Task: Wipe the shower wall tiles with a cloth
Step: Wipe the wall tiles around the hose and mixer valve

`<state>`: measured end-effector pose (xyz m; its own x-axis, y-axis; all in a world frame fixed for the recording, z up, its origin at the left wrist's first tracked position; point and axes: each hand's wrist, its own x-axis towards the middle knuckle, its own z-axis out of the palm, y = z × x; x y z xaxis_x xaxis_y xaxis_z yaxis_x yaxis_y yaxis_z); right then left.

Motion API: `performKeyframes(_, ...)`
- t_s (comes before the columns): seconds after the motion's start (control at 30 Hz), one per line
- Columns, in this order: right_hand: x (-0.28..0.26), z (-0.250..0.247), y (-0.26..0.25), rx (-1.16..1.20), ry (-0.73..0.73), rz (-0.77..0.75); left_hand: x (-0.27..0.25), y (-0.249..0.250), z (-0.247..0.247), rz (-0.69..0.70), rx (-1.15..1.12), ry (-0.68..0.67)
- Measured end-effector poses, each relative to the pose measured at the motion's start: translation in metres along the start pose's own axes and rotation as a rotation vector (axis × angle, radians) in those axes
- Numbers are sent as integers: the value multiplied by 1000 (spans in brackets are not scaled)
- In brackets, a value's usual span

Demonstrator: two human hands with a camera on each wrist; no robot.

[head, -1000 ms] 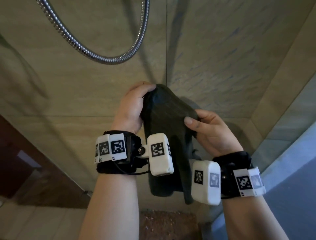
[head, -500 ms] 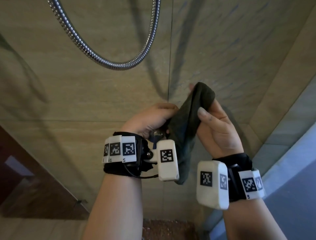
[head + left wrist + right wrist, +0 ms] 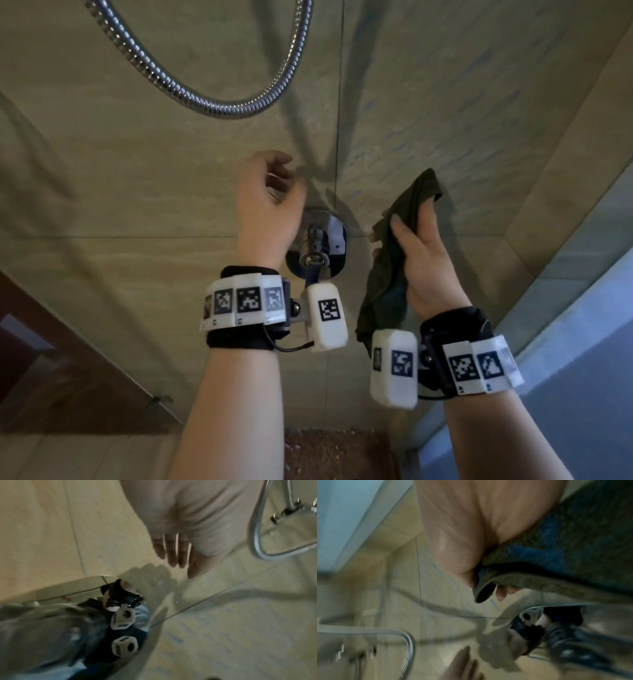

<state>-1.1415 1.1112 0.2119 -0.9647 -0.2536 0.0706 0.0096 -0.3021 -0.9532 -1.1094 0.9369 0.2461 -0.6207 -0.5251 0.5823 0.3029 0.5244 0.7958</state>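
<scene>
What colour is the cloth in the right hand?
Dark grey-green; the cloth shows best in the head view, held by the right hand.

Against the wall tiles (image 3: 137,164), in the middle: valve plate (image 3: 334,233), with hose (image 3: 219,102) looping above it. Left hand (image 3: 270,205) just left of the plate, before the wall. Right hand (image 3: 424,260) right of the plate, cloth (image 3: 387,284) in it, hanging down between both wrists.

Bare forearms; each wrist wears a black strap (image 3: 239,339) carrying white square-coded tags and a white camera block (image 3: 327,317).
</scene>
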Motion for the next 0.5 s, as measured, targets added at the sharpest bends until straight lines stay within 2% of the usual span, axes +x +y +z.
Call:
performKeyframes(0.1, 7, -2, 17, -427, -48, -87, -6, -24, 9, 226, 228, 126)
performKeyframes(0.2, 14, -7, 38, -763, -70, -176, -13, -40, 19, 321, 483, 174)
performKeyframes(0.33, 14, -10, 61, -1205, -119, -162, -14, -55, 29, 200, 605, 67)
performKeyframes(0.5, 19, -2, 65, -1374, -114, -241, -11, -63, 36, 142, 626, 10)
